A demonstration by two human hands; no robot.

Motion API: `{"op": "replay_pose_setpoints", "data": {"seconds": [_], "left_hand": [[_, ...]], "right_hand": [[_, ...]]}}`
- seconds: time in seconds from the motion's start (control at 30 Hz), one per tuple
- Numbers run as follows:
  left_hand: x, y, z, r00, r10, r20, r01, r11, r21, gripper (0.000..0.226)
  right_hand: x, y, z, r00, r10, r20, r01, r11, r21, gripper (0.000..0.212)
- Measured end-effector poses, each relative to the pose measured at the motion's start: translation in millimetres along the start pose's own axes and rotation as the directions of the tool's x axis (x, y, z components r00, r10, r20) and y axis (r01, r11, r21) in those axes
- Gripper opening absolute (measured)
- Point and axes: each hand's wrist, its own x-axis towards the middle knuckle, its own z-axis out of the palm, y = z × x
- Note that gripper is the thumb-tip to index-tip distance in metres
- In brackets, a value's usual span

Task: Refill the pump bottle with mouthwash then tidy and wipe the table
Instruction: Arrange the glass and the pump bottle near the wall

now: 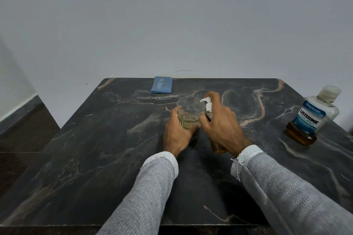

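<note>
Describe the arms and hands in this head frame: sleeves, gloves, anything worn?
Both arms wear long grey, coarse-knit sleeves with paler, whiter ribbed cuffs. Loose threads hang from the right cuff. The left hand and right hand are bare: no gloves; no rings or watch visible.

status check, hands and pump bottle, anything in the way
Left hand grips glass, some yellowish liquid inside. Right hand holds pump bottle, pump on, nozzle toward glass. Listerine bottle capped, far right; cloth at back edge. Nothing in the way.
</note>
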Motion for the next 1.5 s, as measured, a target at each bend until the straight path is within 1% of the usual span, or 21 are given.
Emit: {"op": "replay_pose_setpoints", "data": {"seconds": [0.1,0.17,0.27,0.37,0.47,0.53,0.57,0.67,0.77,1.0,1.07,1.17,1.27,1.37,1.5], "left_hand": [[-2,1,-1,1.000,-0.008,-0.001,0.008,1.000,-0.010,0.082],[-3,2,-1,1.000,-0.005,-0.010,0.005,1.000,-0.003,0.079],[-5,4,-2,1.000,0.013,-0.009,-0.013,0.999,0.035,0.076],[-5,4,-3,1.000,0.030,-0.007,-0.030,0.998,0.047,0.071],[-5,4,-3,1.000,0.026,-0.001,-0.026,0.999,0.041,0.076],[-5,5,-3,1.000,0.018,0.002,-0.018,0.999,0.029,0.080],[-6,5,-3,1.000,0.011,0.002,-0.011,1.000,0.021,0.081],[-6,6,-3,1.000,-0.003,0.006,0.003,1.000,-0.012,0.089],[-5,5,-2,1.000,-0.012,0.004,0.012,1.000,-0.016,0.088],[0,1,0,1.000,-0.007,-0.003,0.007,1.000,0.006,0.087],[1,0,0,1.000,0.001,0.002,-0.001,1.000,0.007,0.089],[2,-1,0,1.000,0.005,-0.002,-0.005,1.000,0.013,0.091],[2,-2,0,1.000,0.011,-0.005,-0.010,1.000,0.013,0.093],[2,-2,1,1.000,0.021,-0.014,-0.021,1.000,0.010,0.092],[1,-1,0,1.000,0.025,-0.002,-0.025,1.000,0.007,0.095]], "right_hand": [[0,-1,2,0.999,-0.033,0.002,0.033,0.999,0.004,0.054],[0,-5,2,0.998,-0.066,0.018,0.065,0.998,0.026,0.056],[1,-12,5,0.993,-0.118,0.020,0.117,0.992,0.055,0.052],[3,-18,7,0.992,-0.125,0.013,0.124,0.991,0.058,0.053],[3,-16,6,0.989,-0.148,0.030,0.147,0.989,0.034,0.039],[3,-12,6,0.991,-0.128,0.037,0.126,0.991,0.036,0.030],[2,-10,6,0.994,-0.107,0.033,0.105,0.993,0.048,0.033],[1,-7,7,0.998,-0.059,0.007,0.059,0.997,0.057,0.049],[2,-1,7,0.999,-0.031,-0.012,0.031,0.999,0.041,0.053],[5,8,7,0.997,-0.030,-0.067,0.033,0.999,0.040,0.038],[3,9,7,0.998,-0.005,-0.070,0.011,0.997,0.081,0.043],[0,11,6,0.996,0.037,-0.077,-0.024,0.986,0.165,0.064],[-5,15,5,0.994,0.065,-0.084,-0.049,0.981,0.187,0.084],[-8,22,3,0.994,0.092,-0.058,-0.074,0.962,0.263,0.091],[-13,28,4,0.999,0.046,0.010,-0.046,0.918,0.395,0.091]]}}
